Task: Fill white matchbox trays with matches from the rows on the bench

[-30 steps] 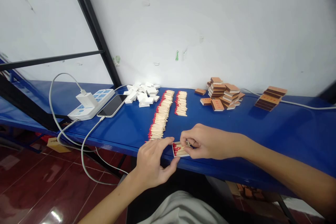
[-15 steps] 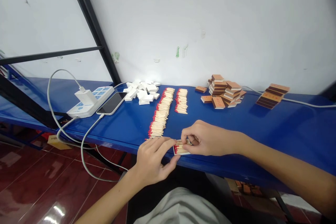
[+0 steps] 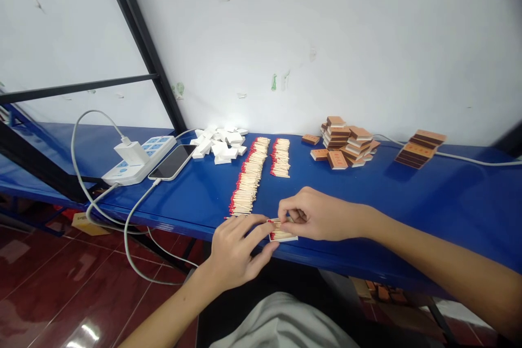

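Note:
Between the fingers and thumb of my left hand [image 3: 238, 247] is the left end of a small white matchbox tray [image 3: 291, 239], at the front edge of the blue table. Red-headed matches [image 3: 281, 232] lie side by side in it, heads to the left. My right hand [image 3: 318, 213] is closed in a pinch over the tray's right part, its fingertips on the matches; the curled fingers hide part of them. Just beyond my left hand stretches a long row of loose matches [image 3: 249, 174]. A shorter row of matches [image 3: 280, 157] lies to its right.
White empty trays [image 3: 220, 144] are heaped at the back. Brown matchboxes [image 3: 337, 141] are stacked at the back right, with a tilted group of brown covers [image 3: 420, 149] farther right. A phone [image 3: 173, 162], a power strip [image 3: 141, 162] and looping white cables occupy the left.
My right hand has shifted very slightly left over the tray, and more of the tray's near rim shows. My left hand keeps its hold. The whole view has moved a little.

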Available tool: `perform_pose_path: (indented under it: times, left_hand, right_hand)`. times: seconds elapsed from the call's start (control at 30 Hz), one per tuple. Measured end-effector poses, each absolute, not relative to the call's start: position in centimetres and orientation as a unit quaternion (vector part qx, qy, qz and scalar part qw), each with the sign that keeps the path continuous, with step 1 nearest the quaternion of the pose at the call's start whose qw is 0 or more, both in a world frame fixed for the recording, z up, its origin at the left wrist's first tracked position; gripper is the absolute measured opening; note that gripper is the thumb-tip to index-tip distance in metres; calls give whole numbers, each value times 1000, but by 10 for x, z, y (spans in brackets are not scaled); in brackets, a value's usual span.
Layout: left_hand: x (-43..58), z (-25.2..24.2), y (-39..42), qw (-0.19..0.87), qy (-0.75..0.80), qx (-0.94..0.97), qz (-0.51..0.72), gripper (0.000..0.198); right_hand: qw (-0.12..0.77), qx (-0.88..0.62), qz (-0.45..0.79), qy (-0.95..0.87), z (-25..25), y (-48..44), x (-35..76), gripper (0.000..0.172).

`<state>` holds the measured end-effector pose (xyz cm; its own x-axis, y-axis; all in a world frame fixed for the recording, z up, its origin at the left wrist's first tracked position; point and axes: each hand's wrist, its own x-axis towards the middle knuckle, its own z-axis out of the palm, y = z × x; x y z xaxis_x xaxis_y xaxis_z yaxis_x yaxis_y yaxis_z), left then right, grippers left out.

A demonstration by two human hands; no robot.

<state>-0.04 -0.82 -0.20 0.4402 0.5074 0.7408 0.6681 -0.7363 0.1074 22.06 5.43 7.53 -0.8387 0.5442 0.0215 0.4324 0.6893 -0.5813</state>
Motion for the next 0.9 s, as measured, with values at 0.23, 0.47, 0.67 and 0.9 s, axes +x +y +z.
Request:
perform_pose_path:
  times: [0.23, 0.47, 0.67, 0.9]
  left_hand:
    - [-2, -4, -8, 105, -346, -848, -388, 15]
    - [-2, -5, -7, 104, -343, -849, -388, 20]
    - [-3, -4, -8, 100, -340, -850, -390, 22]
    - [-3, -6, -7, 102, -338, -847, -397, 24]
  right_hand:
    - [99, -268, 297, -911, 73, 56, 221, 11]
    - [112, -272, 301, -907, 68, 57, 220, 23]
    - [147, -399, 99, -900, 66, 89, 236, 28]
    - [50, -656, -89, -747, 75, 133, 287, 42]
